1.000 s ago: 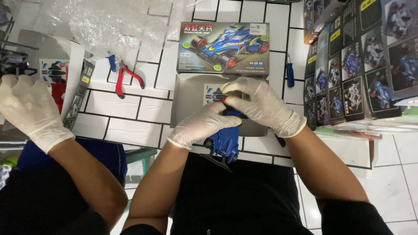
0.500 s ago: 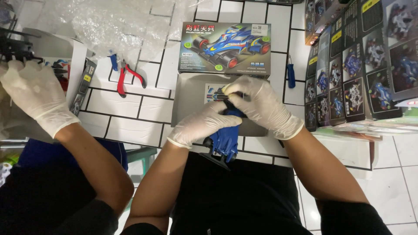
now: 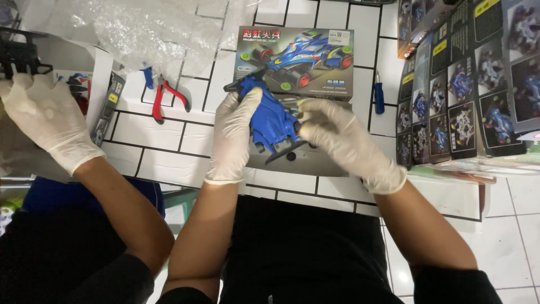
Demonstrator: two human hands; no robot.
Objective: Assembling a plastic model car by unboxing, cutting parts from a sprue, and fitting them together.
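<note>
Head view: gloved left hand (image 3: 235,134) and right hand (image 3: 343,141) both grip a blue toy car body (image 3: 272,119), fingers closed on its sides, held above a car kit box (image 3: 296,61) on the white tiled table (image 3: 163,138). Red pliers (image 3: 165,99) lie nearby; another person's gloved hand (image 3: 42,121) works at left.

three gloved hands (image 3: 236,135), one blue car body (image 3: 273,121)

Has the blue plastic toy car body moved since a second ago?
Yes. The blue plastic toy car body, held by both gloved hands, has risen up the frame and now touches the lower edge of the printed car kit box.
</note>
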